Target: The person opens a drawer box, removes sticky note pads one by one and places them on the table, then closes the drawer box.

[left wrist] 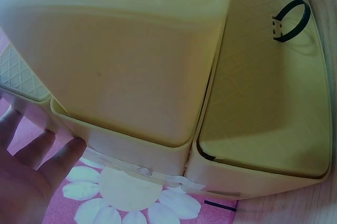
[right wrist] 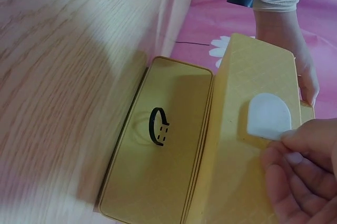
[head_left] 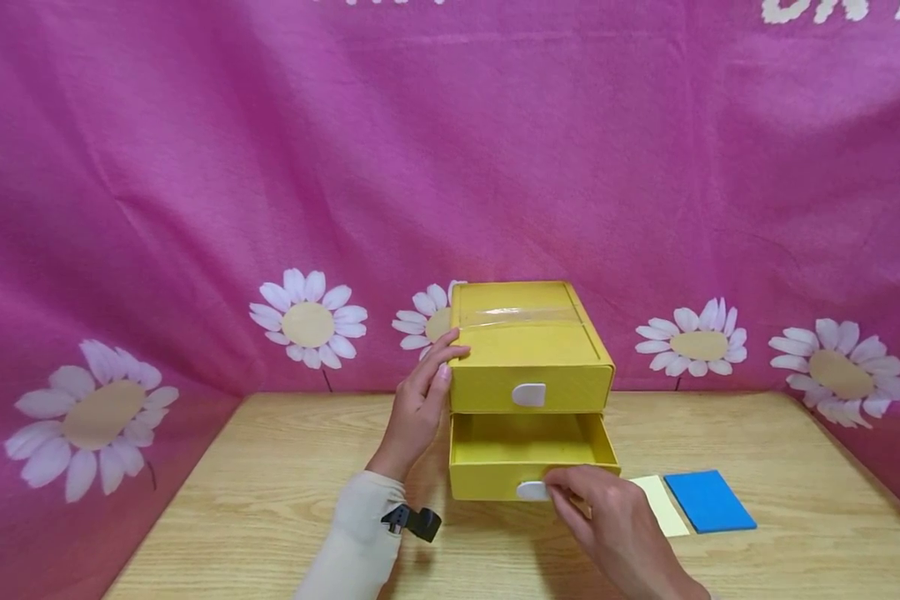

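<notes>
Right hand (head_left: 618, 517) pinches the white tab (head_left: 531, 491) between thumb and finger, the gap closed to the tab's thickness. Middle drawer (head_left: 487, 483), bearing that tab, juts from the box (head_left: 525, 346), just left of the grip. The box, of 3 drawers, stands beyond the grip; left hand (head_left: 416, 408), fingers extended, touches its left side, apparently bracing it. Bottom drawer (right wrist: 174, 171), below the grip, is closed. Right of the grip lie a yellow pad (head_left: 660, 504), partly hidden, and a blue pad (head_left: 711, 500). Assessment: step in hand appears to be working the middle drawer; direction undetermined. Next move calls for straight travel, box held steady.
</notes>
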Demonstrator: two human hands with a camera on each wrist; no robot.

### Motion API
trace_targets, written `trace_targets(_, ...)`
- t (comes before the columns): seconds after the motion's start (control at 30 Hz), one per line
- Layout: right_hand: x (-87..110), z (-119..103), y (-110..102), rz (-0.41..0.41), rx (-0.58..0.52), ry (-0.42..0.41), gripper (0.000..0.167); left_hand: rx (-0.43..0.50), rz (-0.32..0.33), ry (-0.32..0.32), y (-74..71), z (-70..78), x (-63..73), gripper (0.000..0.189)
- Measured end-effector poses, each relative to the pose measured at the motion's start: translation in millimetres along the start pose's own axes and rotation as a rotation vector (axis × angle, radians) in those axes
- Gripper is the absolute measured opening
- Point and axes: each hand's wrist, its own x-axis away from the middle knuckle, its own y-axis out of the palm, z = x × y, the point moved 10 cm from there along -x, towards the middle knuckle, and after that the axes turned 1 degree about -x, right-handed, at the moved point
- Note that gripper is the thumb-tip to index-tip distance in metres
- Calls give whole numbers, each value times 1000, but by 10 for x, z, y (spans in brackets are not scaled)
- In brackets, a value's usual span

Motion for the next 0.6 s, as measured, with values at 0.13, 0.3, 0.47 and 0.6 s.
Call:
trace_targets(0.13,3,23,15,-4,1,17,31,2,-2,-5,0,-5,1,30)
trace_targets(0.3,3,0,12,24,10,-25,29,-6,1,-2,-2,-17,1,30)
trace_targets(0.47,8,-24,1,59,5,-77,27,-8,8,17,1,-109,3,31)
trace_targets(0.6,8,-20,4,65,9,-80,27,-1,4,0,-4,-16,-1,30)
